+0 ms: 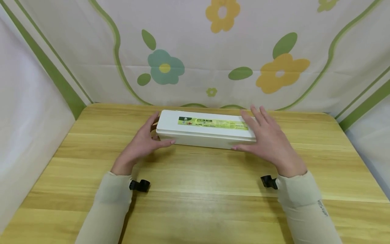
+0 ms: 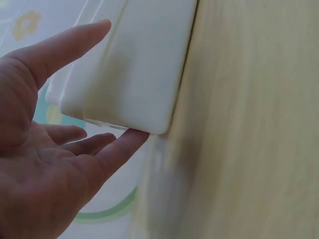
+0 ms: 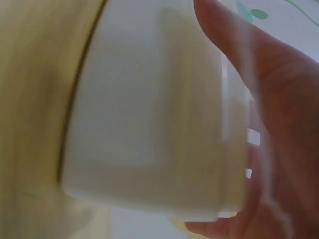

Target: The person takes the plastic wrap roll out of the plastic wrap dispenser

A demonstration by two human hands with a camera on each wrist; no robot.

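Note:
A long white cling film box (image 1: pixel 199 138) with a green and yellow label (image 1: pixel 213 123) on its lid lies near the far edge of the table. At its left end is my left hand (image 1: pixel 141 141), thumb stretched along the front and fingers fairly straight at the end face. In the left wrist view, a fingertip (image 2: pixel 137 137) meets the box's lower corner. My right hand (image 1: pixel 271 142) is spread at the other end, its thumb by the front and its fingers raised over the lid's right end. The right wrist view shows the thumb (image 3: pixel 224 30) overlapping the box.
The wooden table (image 1: pixel 195 189) reaches back to a white curtain (image 1: pixel 195 51) printed with flowers and leaves. More curtain hangs along both sides. Small black wrist mounts (image 1: pixel 141 185) stick inward from the sleeves.

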